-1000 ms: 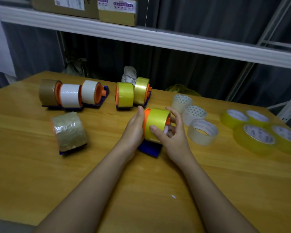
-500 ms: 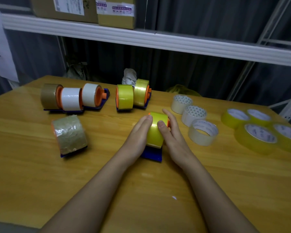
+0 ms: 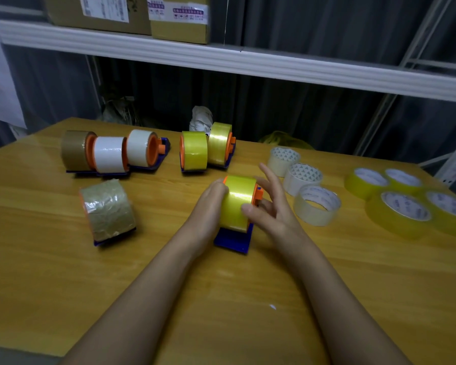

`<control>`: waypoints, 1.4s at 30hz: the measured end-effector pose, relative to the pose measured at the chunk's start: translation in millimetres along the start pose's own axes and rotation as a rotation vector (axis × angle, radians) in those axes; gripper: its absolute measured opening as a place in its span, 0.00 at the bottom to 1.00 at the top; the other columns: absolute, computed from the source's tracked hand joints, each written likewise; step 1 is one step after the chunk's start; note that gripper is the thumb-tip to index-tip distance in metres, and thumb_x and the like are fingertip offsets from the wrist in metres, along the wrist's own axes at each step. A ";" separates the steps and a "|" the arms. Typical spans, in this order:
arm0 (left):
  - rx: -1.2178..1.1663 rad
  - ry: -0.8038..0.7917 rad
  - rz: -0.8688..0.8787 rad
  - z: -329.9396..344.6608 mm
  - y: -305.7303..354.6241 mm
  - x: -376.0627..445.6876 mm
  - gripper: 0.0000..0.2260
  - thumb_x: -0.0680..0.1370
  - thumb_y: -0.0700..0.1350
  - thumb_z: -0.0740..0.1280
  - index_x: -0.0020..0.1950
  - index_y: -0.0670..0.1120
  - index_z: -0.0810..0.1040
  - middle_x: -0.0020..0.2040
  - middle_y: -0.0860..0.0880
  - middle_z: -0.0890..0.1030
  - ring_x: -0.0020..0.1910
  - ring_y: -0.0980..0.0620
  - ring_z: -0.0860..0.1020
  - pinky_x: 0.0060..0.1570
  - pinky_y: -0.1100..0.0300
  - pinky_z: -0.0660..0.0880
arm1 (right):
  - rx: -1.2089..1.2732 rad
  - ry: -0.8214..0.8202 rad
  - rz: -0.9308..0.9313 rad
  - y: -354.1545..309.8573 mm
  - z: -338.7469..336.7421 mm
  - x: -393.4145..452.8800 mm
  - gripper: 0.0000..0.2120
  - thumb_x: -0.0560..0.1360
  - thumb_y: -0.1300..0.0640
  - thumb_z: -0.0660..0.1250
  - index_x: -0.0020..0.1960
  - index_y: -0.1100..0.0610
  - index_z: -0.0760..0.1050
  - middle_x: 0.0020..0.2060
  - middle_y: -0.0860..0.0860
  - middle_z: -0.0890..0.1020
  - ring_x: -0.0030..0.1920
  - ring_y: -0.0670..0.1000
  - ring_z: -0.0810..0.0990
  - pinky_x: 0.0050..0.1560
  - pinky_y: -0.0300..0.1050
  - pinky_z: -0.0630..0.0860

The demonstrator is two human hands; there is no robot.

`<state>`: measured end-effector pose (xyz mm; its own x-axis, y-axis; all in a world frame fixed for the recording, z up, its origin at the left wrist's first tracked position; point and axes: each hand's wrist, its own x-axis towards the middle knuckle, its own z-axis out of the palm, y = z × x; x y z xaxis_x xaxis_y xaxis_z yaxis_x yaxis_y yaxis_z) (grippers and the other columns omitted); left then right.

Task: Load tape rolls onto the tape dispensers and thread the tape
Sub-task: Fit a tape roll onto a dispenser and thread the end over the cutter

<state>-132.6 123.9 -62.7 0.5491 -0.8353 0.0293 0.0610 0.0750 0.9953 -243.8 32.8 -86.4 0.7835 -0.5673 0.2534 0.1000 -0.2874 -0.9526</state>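
Note:
A yellow tape roll [image 3: 237, 204] sits upright on a blue dispenser [image 3: 233, 239] with an orange hub, near the middle of the wooden table [image 3: 63, 272]. My left hand [image 3: 208, 206] is curled against the roll's left side and holds it. On the roll's right is my right hand [image 3: 270, 206]: its thumb touches the front face of the tape and its fingers are spread and mostly straight beside the orange hub. Part of the hub and the dispenser's blade end are hidden by my hands.
Behind stand loaded dispensers: a brown and two white rolls [image 3: 108, 156], and two yellow rolls [image 3: 195, 150]. A crinkled brown roll on a dispenser [image 3: 107, 209] is at left. Three loose clear rolls [image 3: 316, 204] and several flat yellow rolls [image 3: 403, 212] lie at right. A shelf [image 3: 221, 59] runs overhead.
The roll and dispenser have been turned and set down on the table. My right fingers have lifted off the roll and spread, with only the thumb left on the tape.

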 end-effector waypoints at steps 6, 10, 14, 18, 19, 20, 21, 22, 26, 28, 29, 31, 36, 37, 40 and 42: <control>0.028 -0.044 -0.022 -0.2 1.1 -3.2 0.12 0.68 0.51 0.57 0.47 0.54 0.76 0.42 0.50 0.77 0.43 0.50 0.75 0.44 0.54 0.71 | -0.023 0.027 0.021 -8.8 -3.1 -1.7 0.36 0.69 0.56 0.75 0.71 0.42 0.63 0.60 0.42 0.70 0.52 0.29 0.75 0.49 0.32 0.76; 0.002 -0.024 -0.046 -0.9 -1.0 -1.2 0.09 0.78 0.43 0.56 0.45 0.54 0.74 0.40 0.49 0.76 0.41 0.50 0.75 0.46 0.54 0.70 | -0.119 -0.023 -0.062 -4.5 -3.8 -4.1 0.42 0.67 0.62 0.78 0.72 0.39 0.61 0.67 0.42 0.67 0.62 0.33 0.71 0.58 0.36 0.75; -0.038 -0.032 -0.061 -2.7 -1.9 1.0 0.10 0.80 0.43 0.55 0.45 0.54 0.73 0.35 0.48 0.79 0.33 0.52 0.78 0.37 0.59 0.73 | -0.234 -0.016 -0.103 -4.2 -1.8 -4.4 0.45 0.67 0.59 0.78 0.74 0.37 0.58 0.69 0.40 0.66 0.66 0.35 0.68 0.62 0.37 0.72; -0.029 -0.023 -0.056 -6.2 -2.8 -2.9 0.09 0.79 0.43 0.55 0.44 0.53 0.73 0.33 0.48 0.80 0.35 0.50 0.78 0.41 0.57 0.73 | -0.329 0.003 -0.135 -1.5 0.1 -4.5 0.47 0.66 0.55 0.79 0.74 0.35 0.55 0.68 0.35 0.65 0.69 0.36 0.64 0.66 0.38 0.67; -0.020 -0.007 -0.056 -5.5 -1.6 -3.7 0.09 0.79 0.44 0.55 0.44 0.54 0.73 0.37 0.46 0.79 0.39 0.47 0.78 0.44 0.55 0.72 | -0.325 0.011 -0.130 -0.3 0.6 -4.2 0.47 0.66 0.54 0.79 0.74 0.35 0.55 0.68 0.36 0.65 0.69 0.37 0.65 0.66 0.37 0.68; -0.008 -0.004 -0.053 -4.0 -0.3 -3.9 0.09 0.78 0.45 0.56 0.43 0.54 0.73 0.40 0.44 0.77 0.42 0.45 0.76 0.46 0.53 0.71 | -0.303 0.020 -0.119 0.4 0.6 -4.0 0.46 0.67 0.54 0.79 0.74 0.35 0.55 0.68 0.36 0.66 0.68 0.38 0.67 0.64 0.37 0.70; 0.002 -0.008 -0.046 -2.2 1.0 -4.1 0.07 0.76 0.47 0.57 0.42 0.55 0.73 0.43 0.44 0.76 0.44 0.45 0.74 0.47 0.52 0.69 | -0.264 0.029 -0.101 0.4 0.9 -3.9 0.44 0.68 0.53 0.78 0.74 0.35 0.56 0.67 0.38 0.66 0.66 0.39 0.69 0.62 0.37 0.73; 0.002 -0.011 -0.038 -0.8 2.1 -3.5 0.07 0.74 0.48 0.57 0.42 0.55 0.74 0.44 0.45 0.75 0.44 0.46 0.73 0.47 0.52 0.69 | -0.219 0.040 -0.083 0.3 1.6 -3.2 0.42 0.69 0.53 0.77 0.73 0.36 0.56 0.65 0.39 0.67 0.63 0.41 0.72 0.58 0.37 0.75; 0.013 -0.049 -0.040 0.5 -1.1 -2.7 0.10 0.69 0.50 0.58 0.40 0.58 0.78 0.44 0.46 0.77 0.46 0.44 0.75 0.52 0.44 0.73 | -0.138 0.132 0.025 -2.6 4.6 0.0 0.35 0.69 0.40 0.65 0.73 0.40 0.57 0.57 0.41 0.70 0.48 0.43 0.80 0.46 0.39 0.79; 0.020 -0.071 -0.038 1.1 -1.8 -4.0 0.11 0.67 0.50 0.59 0.45 0.57 0.78 0.47 0.42 0.78 0.48 0.40 0.77 0.57 0.37 0.72 | -0.086 0.148 0.074 -2.6 4.1 1.3 0.33 0.70 0.37 0.60 0.73 0.41 0.58 0.50 0.47 0.75 0.41 0.45 0.81 0.47 0.44 0.81; 0.028 -0.066 -0.042 0.1 -3.3 -3.3 0.11 0.68 0.51 0.60 0.47 0.56 0.78 0.48 0.42 0.79 0.49 0.40 0.78 0.57 0.38 0.73 | -0.068 0.132 0.080 -2.2 3.0 1.1 0.32 0.71 0.37 0.60 0.73 0.42 0.58 0.49 0.47 0.76 0.41 0.45 0.81 0.48 0.46 0.81; 0.024 -0.044 -0.023 1.1 -2.3 -4.4 0.10 0.72 0.49 0.59 0.46 0.57 0.78 0.45 0.47 0.79 0.47 0.45 0.78 0.52 0.48 0.74 | -0.069 0.063 0.063 -1.8 0.9 -0.2 0.30 0.73 0.39 0.66 0.71 0.40 0.59 0.55 0.44 0.73 0.48 0.44 0.80 0.48 0.41 0.79; 0.005 -0.042 0.002 -0.4 -2.1 -5.4 0.13 0.68 0.50 0.57 0.42 0.59 0.80 0.43 0.49 0.78 0.46 0.45 0.75 0.47 0.49 0.71 | -0.118 -0.023 -0.001 6.8 0.1 -1.0 0.33 0.68 0.50 0.73 0.69 0.41 0.63 0.62 0.51 0.68 0.58 0.51 0.75 0.47 0.38 0.77; -0.002 -0.048 0.006 0.2 -0.5 -6.5 0.12 0.68 0.50 0.57 0.43 0.58 0.80 0.43 0.49 0.78 0.46 0.46 0.75 0.47 0.49 0.71 | -0.137 -0.007 -0.007 6.8 0.4 -1.1 0.32 0.69 0.48 0.73 0.69 0.42 0.63 0.60 0.50 0.69 0.55 0.49 0.76 0.46 0.38 0.77; 0.014 -0.062 0.000 0.6 -1.5 -6.5 0.10 0.72 0.49 0.58 0.45 0.57 0.78 0.44 0.52 0.78 0.45 0.50 0.76 0.51 0.48 0.73 | -0.149 0.071 0.043 3.2 3.0 -1.1 0.30 0.71 0.40 0.68 0.70 0.43 0.63 0.54 0.47 0.76 0.48 0.45 0.80 0.47 0.43 0.80; 0.021 -0.053 -0.011 1.0 -1.9 -6.9 0.10 0.71 0.50 0.58 0.45 0.58 0.77 0.44 0.54 0.78 0.47 0.51 0.77 0.54 0.48 0.74 | -0.153 0.127 0.073 3.0 2.0 0.0 0.32 0.70 0.35 0.64 0.71 0.43 0.63 0.49 0.48 0.80 0.47 0.46 0.82 0.53 0.52 0.80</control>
<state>-137.4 129.0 -64.7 0.5038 -0.8635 0.0225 0.0491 0.0546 0.9973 -242.2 33.5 -89.5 0.7008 -0.6809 0.2127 -0.0563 -0.3500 -0.9350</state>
